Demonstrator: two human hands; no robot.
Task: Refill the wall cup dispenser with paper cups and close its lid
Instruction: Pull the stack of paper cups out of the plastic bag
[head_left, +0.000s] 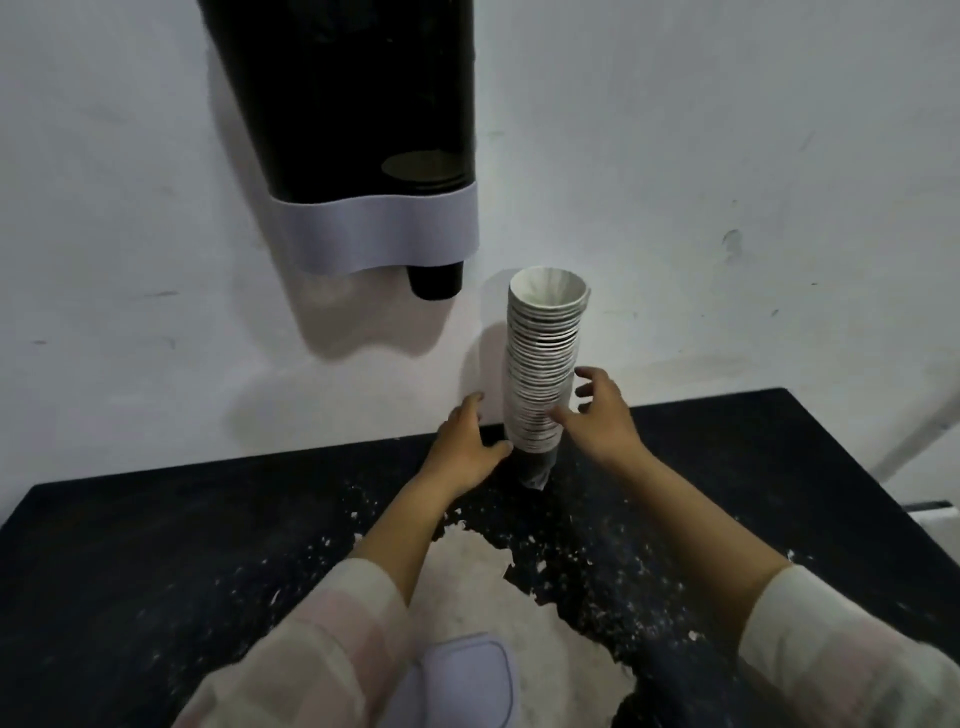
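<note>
Paper cups (545, 364) stacked upright on black table (156, 545), near wall, right of and below dispenser (358, 130). Left hand (470, 449) and right hand (602, 415) spread open beside stack, gripping nothing. Loading and lid closing both left, seemingly.

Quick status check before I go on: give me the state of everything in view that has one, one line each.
Stack of paper cups: upright on the table, mouths up, leaning slightly.
Wall cup dispenser: on the wall, nearly empty, one dark cup poking out below.
Left hand: open, thumb touching the stack's base.
Right hand: open, fingers spread at the stack's side.
Table: dark top, badly chipped.
Pale lid: lying on the table's near edge.
</note>
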